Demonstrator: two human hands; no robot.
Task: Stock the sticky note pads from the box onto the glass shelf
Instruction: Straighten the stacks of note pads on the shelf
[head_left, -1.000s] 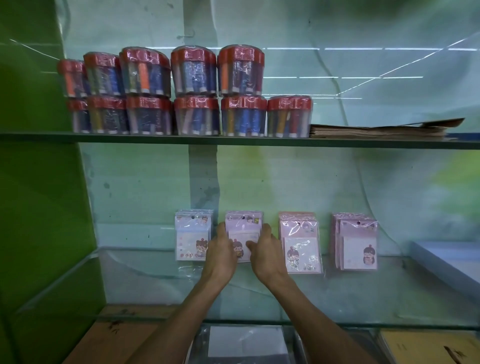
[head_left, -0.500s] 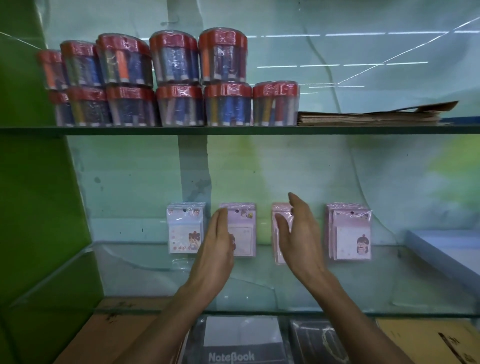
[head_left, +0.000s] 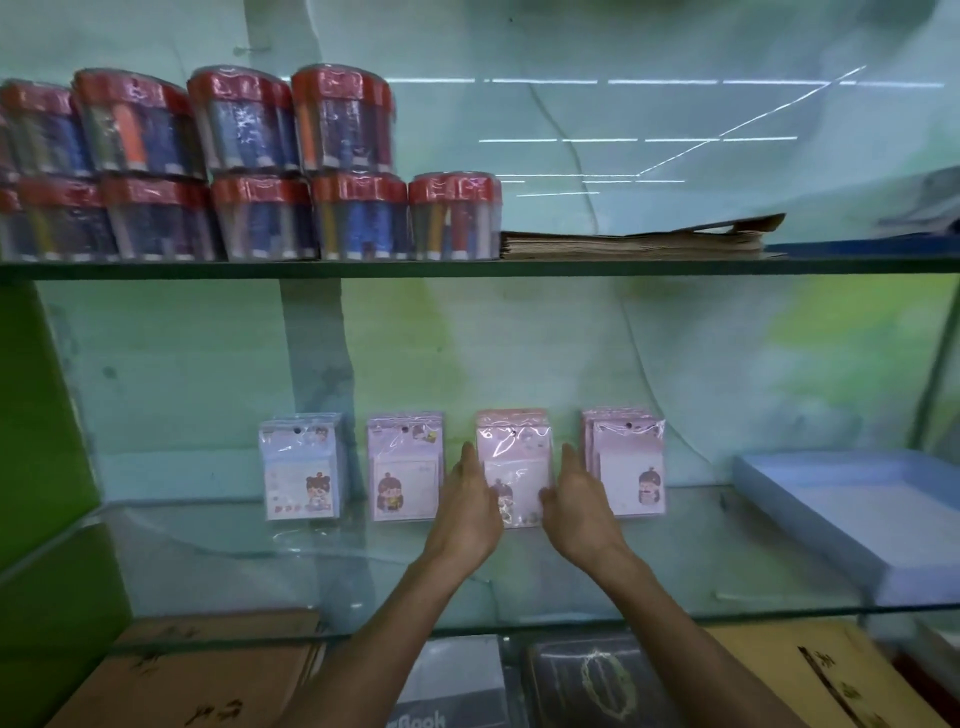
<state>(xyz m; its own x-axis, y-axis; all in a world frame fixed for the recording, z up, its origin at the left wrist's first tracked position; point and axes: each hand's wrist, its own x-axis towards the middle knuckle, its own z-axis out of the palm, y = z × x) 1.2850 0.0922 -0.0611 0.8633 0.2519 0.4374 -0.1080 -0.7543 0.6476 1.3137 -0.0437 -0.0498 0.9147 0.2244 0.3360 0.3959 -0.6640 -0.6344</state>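
The third stack of sticky note pads (head_left: 514, 457) stands upright directly between the two hands, its long axis vertical, leaning back toward the wall. The left hand (head_left: 467, 506) lies flat against its left edge and the right hand (head_left: 576, 509) against its right edge, both with fingers straight, pressing rather than gripping; they sit about equally near, so squaring the stack looks like a job for both. Just left of the left hand stands a lilac stack (head_left: 405, 467), and further left a pale blue one (head_left: 301, 467). Just right of the right hand is the fourth stack (head_left: 628, 467). All rest at the back of the glass shelf (head_left: 260, 561). Well right lies a blue tray (head_left: 852, 514). Marker tubs (head_left: 249, 166) fill the shelf above.
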